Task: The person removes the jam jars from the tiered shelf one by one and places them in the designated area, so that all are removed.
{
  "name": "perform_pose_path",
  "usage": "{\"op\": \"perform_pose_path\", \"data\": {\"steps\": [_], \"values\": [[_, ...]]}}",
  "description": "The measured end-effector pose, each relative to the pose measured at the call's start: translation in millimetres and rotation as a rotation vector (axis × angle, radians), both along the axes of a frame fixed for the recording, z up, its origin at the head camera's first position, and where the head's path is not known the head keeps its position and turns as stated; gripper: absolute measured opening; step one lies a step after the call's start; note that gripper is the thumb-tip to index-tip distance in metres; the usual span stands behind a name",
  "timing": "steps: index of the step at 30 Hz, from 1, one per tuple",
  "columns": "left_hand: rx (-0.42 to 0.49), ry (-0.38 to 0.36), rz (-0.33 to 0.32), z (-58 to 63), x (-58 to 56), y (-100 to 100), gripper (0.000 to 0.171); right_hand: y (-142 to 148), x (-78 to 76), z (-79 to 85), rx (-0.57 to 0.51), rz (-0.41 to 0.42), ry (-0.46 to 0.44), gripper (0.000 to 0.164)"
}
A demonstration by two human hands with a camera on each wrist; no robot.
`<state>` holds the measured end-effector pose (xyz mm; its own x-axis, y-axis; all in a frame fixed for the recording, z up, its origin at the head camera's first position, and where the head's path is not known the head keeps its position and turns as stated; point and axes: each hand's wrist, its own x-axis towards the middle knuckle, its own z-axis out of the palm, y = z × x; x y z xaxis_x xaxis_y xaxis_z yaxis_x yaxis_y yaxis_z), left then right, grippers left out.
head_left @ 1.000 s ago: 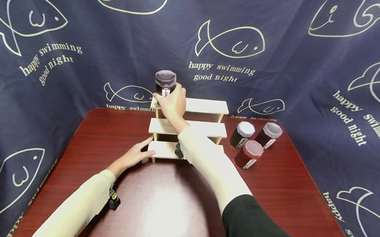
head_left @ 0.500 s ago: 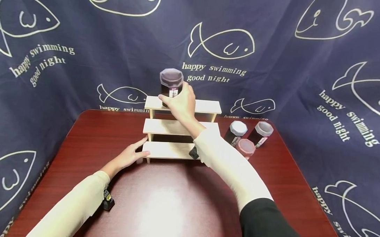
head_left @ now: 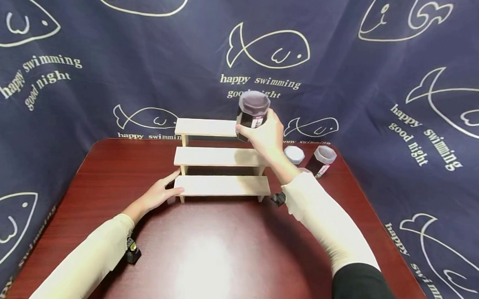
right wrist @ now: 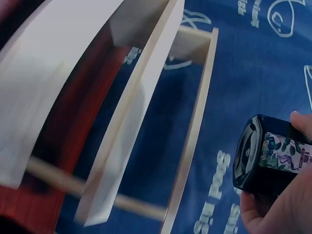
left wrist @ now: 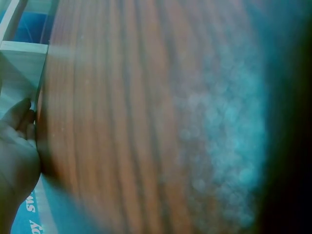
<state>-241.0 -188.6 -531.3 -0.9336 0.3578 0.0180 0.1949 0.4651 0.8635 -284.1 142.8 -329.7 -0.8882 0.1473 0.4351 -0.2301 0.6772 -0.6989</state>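
Observation:
My right hand [head_left: 268,135] grips a dark octagonal jar [head_left: 252,107] with a cloudy purple-grey lid and a small label. In the head view the jar overlaps the right end of the top tier of a pale wooden three-tier display shelf [head_left: 219,157]. The right wrist view shows the jar's dark base [right wrist: 247,152] and floral label beyond the shelf's edge, apart from the wood. My left hand [head_left: 155,195] rests against the left end of the lowest tier, its thumb at the front edge and its fingers extended along the side. Nothing else is in that hand.
On the table [head_left: 115,176], right of the shelf, stand a white-lidded jar [head_left: 294,154] and a grey-lidded jar [head_left: 322,160]. My right forearm mostly hides a red-lidded jar [head_left: 304,170]. A dark blue fish-print cloth [head_left: 166,76] hangs behind.
My right hand has carried the dark jar rightward from the left part of the top tier to its right end. The left hand stays at the shelf; the head view has shifted slightly right.

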Motion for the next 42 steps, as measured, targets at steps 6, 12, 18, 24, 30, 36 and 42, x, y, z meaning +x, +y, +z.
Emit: {"op": "perform_pose_path", "data": {"steps": [6, 12, 18, 24, 30, 36, 42], "values": [[0.002, 0.004, -0.005, 0.3, 2.4, -4.9, 0.079, 43.7, 10.4, -3.0, 0.008, -0.029, -0.024, 0.073], [-0.001, 0.024, -0.011, -0.2, 1.4, -2.2, 0.078, 97.0, 31.7, -10.1, 0.007, -0.094, -0.054, 0.073], [-0.015, 0.026, -0.015, 1.6, 0.9, -1.3, 0.078, 146.5, 49.4, -24.5, 0.066, -0.161, -0.068, 0.073], [-0.005, 0.026, -0.022, 2.1, 1.2, 0.2, 0.078, 184.9, 60.7, -39.4, 0.093, -0.201, -0.093, 0.075], [0.007, 0.009, -0.019, 2.5, 3.3, 1.1, 0.078, 216.0, 66.4, -53.9, 0.119, -0.221, -0.109, 0.078], [0.001, 0.018, -0.013, 3.1, 3.3, -0.3, 0.078, 244.2, 69.7, -79.1, 0.124, -0.221, -0.165, 0.087], [-0.009, 0.032, -0.003, 1.9, 1.6, -1.3, 0.077, 265.2, 71.1, -111.7, 0.115, -0.229, -0.237, 0.085]]}}
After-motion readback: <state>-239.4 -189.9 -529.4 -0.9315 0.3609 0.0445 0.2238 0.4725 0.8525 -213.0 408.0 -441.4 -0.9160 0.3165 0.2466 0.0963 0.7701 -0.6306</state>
